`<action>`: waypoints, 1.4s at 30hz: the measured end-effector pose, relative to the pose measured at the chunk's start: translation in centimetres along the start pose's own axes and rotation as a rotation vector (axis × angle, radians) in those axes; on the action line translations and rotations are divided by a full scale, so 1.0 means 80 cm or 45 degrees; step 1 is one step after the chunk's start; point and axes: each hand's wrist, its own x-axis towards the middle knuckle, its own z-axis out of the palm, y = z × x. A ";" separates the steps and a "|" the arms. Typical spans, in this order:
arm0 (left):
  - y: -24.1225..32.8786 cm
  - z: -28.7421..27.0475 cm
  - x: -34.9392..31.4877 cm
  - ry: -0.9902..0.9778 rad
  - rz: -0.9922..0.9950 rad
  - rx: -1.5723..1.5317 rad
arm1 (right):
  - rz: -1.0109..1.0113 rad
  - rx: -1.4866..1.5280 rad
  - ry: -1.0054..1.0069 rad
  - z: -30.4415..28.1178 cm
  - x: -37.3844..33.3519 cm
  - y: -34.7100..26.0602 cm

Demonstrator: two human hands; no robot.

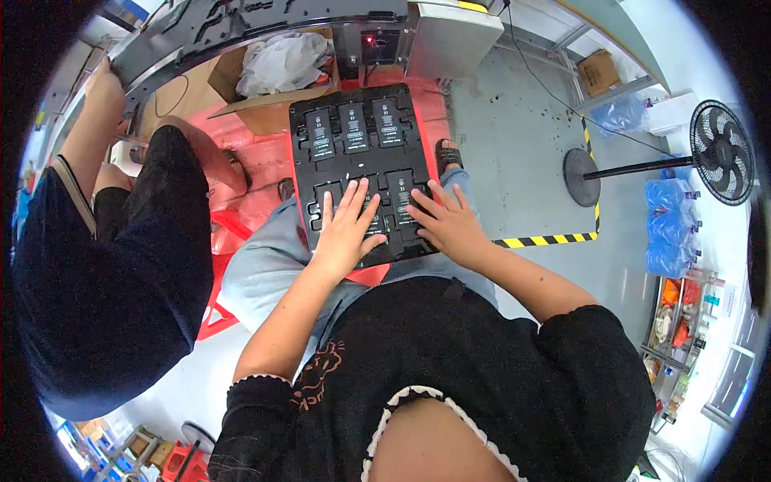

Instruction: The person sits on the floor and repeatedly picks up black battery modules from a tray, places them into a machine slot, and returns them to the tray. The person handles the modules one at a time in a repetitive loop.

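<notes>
Head view: batteries [353,127] fill tray's [325,170] twelve-o'clock row; left hand [345,229] at six, right hand [456,226] at four, fingers spread, ungripping; covered slots unclear.

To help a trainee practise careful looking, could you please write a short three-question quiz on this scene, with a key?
1. How many flat black batteries sit in the far row of the black tray?
2. True or false: the person's left hand is clenched into a fist.
3. On which side of the tray does the pedestal fan stand?
A) the person's left
B) the person's right

Key:
1. Three.
2. False; its fingers are spread over the tray's near row.
3. B.
</notes>
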 end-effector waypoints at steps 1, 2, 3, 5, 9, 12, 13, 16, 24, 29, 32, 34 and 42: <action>0.001 0.003 -0.001 -0.021 0.012 0.014 | 0.006 0.005 0.029 -0.001 0.001 0.002; 0.001 -0.003 0.000 -0.073 -0.006 0.079 | 0.007 0.013 0.057 0.000 0.007 0.007; 0.000 -0.003 0.001 -0.064 -0.009 0.114 | 0.008 0.020 0.088 -0.005 0.017 0.011; -0.003 -0.003 0.002 -0.058 -0.024 0.184 | -0.060 0.092 0.581 -0.033 0.063 0.029; 0.009 0.003 0.005 -0.086 -0.079 0.140 | 0.022 -0.148 1.145 -0.152 0.169 0.069; 0.013 0.014 0.001 -0.020 -0.058 0.164 | 0.048 -0.219 1.031 -0.190 0.217 0.105; 0.013 0.015 -0.002 -0.006 -0.053 0.173 | 0.074 -0.251 0.938 -0.188 0.221 0.116; 0.015 -0.004 -0.002 0.081 -0.145 -0.006 | 0.096 -0.434 0.719 -0.189 0.224 0.127; -0.007 -0.122 0.002 0.887 -0.680 -2.033 | -0.543 0.271 0.167 -0.156 0.103 -0.103; -0.037 -0.102 -0.054 0.627 -0.823 -1.700 | -0.481 0.488 0.495 -0.102 0.101 -0.079; -0.053 -0.055 -0.055 0.600 -0.909 -1.458 | -0.018 0.299 0.544 -0.034 0.091 -0.036; -0.095 0.002 -0.051 0.414 -0.861 -0.885 | 0.179 0.219 0.458 0.018 0.079 -0.013; -0.090 0.027 -0.012 0.501 -0.883 -1.104 | 0.218 0.389 0.531 0.059 0.083 0.036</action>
